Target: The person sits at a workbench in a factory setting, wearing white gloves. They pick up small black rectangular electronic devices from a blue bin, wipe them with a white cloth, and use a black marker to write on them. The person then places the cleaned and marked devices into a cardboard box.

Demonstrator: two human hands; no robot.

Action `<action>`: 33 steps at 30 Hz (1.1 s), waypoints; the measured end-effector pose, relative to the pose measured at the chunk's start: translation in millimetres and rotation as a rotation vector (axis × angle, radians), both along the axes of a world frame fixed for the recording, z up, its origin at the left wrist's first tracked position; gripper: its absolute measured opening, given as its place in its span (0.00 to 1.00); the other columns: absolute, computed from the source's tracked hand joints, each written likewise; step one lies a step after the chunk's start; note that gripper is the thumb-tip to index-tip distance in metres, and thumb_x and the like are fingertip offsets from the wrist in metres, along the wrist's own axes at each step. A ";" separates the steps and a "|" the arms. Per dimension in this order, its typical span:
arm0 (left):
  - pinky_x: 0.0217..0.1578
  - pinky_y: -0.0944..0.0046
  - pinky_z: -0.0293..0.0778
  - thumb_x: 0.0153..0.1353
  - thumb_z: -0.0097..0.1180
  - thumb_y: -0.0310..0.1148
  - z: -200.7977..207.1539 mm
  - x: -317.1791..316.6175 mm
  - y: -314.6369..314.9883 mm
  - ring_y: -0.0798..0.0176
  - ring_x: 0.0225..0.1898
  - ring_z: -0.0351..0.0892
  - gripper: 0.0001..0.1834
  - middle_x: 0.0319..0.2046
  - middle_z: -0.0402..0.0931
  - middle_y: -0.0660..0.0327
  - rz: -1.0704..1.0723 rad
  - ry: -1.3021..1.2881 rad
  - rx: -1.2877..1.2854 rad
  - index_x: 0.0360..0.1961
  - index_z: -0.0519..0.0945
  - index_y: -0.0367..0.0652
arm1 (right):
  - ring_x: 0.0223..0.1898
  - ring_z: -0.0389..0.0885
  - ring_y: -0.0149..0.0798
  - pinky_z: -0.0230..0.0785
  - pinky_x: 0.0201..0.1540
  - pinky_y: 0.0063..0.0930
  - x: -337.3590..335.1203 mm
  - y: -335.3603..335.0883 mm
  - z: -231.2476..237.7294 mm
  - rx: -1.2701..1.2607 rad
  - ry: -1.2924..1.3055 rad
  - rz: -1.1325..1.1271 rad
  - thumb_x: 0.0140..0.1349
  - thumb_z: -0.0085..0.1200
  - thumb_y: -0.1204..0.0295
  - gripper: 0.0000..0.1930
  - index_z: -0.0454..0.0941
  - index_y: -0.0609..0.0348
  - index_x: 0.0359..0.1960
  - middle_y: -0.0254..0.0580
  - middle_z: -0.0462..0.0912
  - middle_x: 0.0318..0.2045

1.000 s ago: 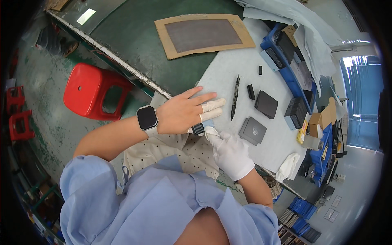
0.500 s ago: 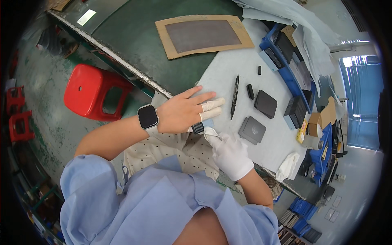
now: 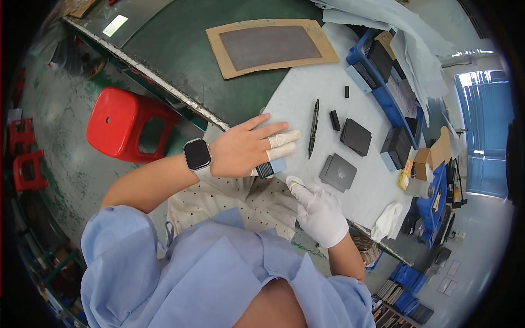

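My left hand [image 3: 240, 148] lies palm down at the table's near edge, its far fingers spread and pale covers on two of them. Between its thumb and nearest finger it holds a small black piece with a pale-blue part [image 3: 272, 167]. My right hand [image 3: 320, 214], in a white glove, is closed just right of that piece, apart from it. Its fingertips press together; what they pinch, if anything, cannot be made out. Beyond it lie a dark grey square stack [image 3: 338, 172], a black square stack [image 3: 356, 136], a black pen [image 3: 314, 129] and a short black cylinder [image 3: 334, 120].
White sheeting [image 3: 377, 191] covers the worktable. A brown framed board [image 3: 219, 52] lies at the back. On the right stand a blue tray [image 3: 402, 106] of dark pieces, a black block [image 3: 396, 146] and a crumpled white cloth [image 3: 386, 221]. A red stool [image 3: 112, 123] stands left.
My right hand has moved right and slightly toward me, away from the black and pale-blue piece, uncovering more of its pale-blue part. My left hand has hardly moved.
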State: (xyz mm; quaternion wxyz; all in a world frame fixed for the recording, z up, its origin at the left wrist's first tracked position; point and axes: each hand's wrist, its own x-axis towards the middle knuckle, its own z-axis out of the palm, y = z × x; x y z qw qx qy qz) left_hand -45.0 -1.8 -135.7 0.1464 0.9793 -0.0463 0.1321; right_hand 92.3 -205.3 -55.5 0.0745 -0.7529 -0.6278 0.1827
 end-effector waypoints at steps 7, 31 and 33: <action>0.71 0.47 0.45 0.52 0.53 0.35 10.2 -6.0 13.5 0.59 0.72 0.50 0.38 0.72 0.52 0.64 -0.206 0.084 0.077 0.68 0.61 0.51 | 0.31 0.80 0.48 0.75 0.32 0.40 -5.6 -7.1 -13.7 -0.026 0.065 0.036 0.52 0.54 0.76 0.25 0.76 0.45 0.55 0.42 0.78 0.33; 0.71 0.47 0.44 0.47 0.57 0.36 12.2 -3.3 16.5 0.59 0.73 0.47 0.44 0.73 0.49 0.65 -0.245 0.133 0.039 0.69 0.60 0.52 | 0.27 0.79 0.45 0.73 0.27 0.39 -6.3 0.1 -17.9 -0.122 -0.012 0.185 0.54 0.53 0.75 0.19 0.79 0.45 0.49 0.38 0.78 0.29; 0.71 0.47 0.44 0.48 0.57 0.36 13.2 -4.5 16.0 0.59 0.73 0.47 0.43 0.73 0.50 0.64 -0.240 0.154 0.040 0.69 0.60 0.51 | 0.27 0.80 0.45 0.74 0.27 0.40 -4.8 1.2 -17.1 -0.035 0.025 0.117 0.58 0.50 0.72 0.18 0.77 0.47 0.52 0.39 0.78 0.30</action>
